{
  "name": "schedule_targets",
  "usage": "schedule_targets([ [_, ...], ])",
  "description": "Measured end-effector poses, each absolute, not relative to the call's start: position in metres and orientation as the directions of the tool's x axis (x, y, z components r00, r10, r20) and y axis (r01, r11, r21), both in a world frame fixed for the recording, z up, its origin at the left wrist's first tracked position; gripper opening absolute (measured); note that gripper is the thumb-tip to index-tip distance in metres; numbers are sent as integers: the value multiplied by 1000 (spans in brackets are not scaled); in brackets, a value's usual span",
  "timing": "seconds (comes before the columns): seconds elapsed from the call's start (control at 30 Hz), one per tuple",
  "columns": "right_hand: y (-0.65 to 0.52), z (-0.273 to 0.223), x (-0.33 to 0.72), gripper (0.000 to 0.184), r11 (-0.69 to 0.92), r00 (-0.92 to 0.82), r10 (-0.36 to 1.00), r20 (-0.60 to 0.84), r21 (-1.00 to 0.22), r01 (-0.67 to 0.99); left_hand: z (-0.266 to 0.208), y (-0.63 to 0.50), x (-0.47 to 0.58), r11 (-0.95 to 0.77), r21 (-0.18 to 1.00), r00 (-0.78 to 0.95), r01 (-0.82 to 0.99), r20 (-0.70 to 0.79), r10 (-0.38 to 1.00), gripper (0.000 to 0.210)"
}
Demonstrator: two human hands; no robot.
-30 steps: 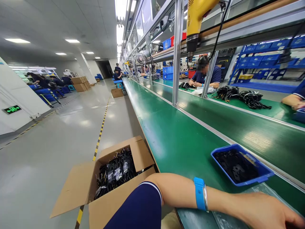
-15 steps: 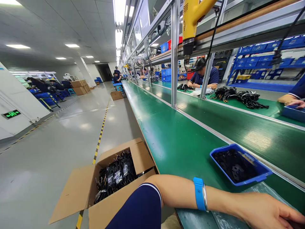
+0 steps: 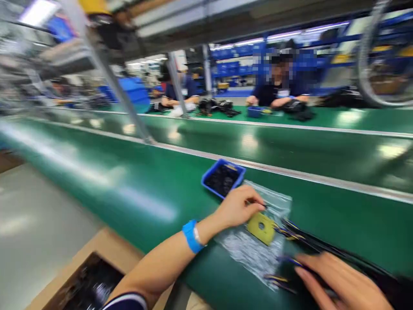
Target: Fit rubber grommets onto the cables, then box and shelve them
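Observation:
My left hand is closed in a pinch over a clear plastic bag, with the tip of a small black piece showing at its fingers. Just below the fingertips, a yellow plate with a round hole lies on the bag. Black cables with blue and yellow wire ends run from beside the plate to the right. My right hand, partly blurred, is closed around a cable whose blue wire end sticks out past the fingers. Other loose wire ends lie by the bag's lower edge.
Behind my left hand stands a blue bin of dark pieces. A cardboard box with dark contents is below the green bench at left. A metal rail and post border the bench; two people sit beyond.
The view has swung right and is blurred. My right hand, the cables and the yellow plate have come into sight. My left hand now pinches a small black piece over the bag.

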State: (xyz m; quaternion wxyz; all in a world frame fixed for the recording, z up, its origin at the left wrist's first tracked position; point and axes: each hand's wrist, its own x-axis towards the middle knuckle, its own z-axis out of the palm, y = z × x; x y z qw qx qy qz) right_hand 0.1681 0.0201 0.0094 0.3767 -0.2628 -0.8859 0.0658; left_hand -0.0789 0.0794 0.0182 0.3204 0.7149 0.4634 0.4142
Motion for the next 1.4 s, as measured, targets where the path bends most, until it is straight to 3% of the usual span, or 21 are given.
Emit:
schedule_targets([
  [0.1,13,19,172,13,800,-614,595,519,-313,511,14,81,-76,-472,709,327,524,344,880,8],
  [0.23,14,21,168,13,763,-593,642,486,-336,552,4,72,-64,-590,522,474,615,354,806,11],
  [0.37,12,21,168,11,764,-580,641,503,-352,540,2,65,-54,-692,304,646,654,250,721,15],
  [0.43,12,21,169,13,764,-570,641,515,-355,539,3,65,-51,-701,259,682,665,171,711,17],
  [0.53,13,22,166,15,754,-542,647,536,-349,556,7,65,-50,-671,322,669,668,134,731,16],
  [0.6,13,25,162,15,751,-523,649,553,-351,560,11,64,-51,-567,530,591,631,146,794,9],
  [0.67,12,30,155,15,756,-501,642,581,-367,542,17,62,-52,-299,842,459,450,69,886,3],
  [0.73,12,38,149,17,764,-459,628,629,-385,518,24,59,-51,71,991,401,109,-110,910,11],
  [0.8,13,46,143,21,769,-400,613,682,-398,500,30,54,-49,328,925,441,-189,-219,871,21],
  [0.9,15,54,139,23,763,-305,598,741,-411,499,34,45,-44,460,791,515,-404,-220,829,24],
  [1.1,15,52,137,16,756,-262,578,773,-385,530,30,35,-40,551,681,622,-482,-177,763,34],
  [1.4,15,46,140,15,756,-285,573,768,-362,545,27,34,-38,507,690,597,-517,-133,791,31],
])
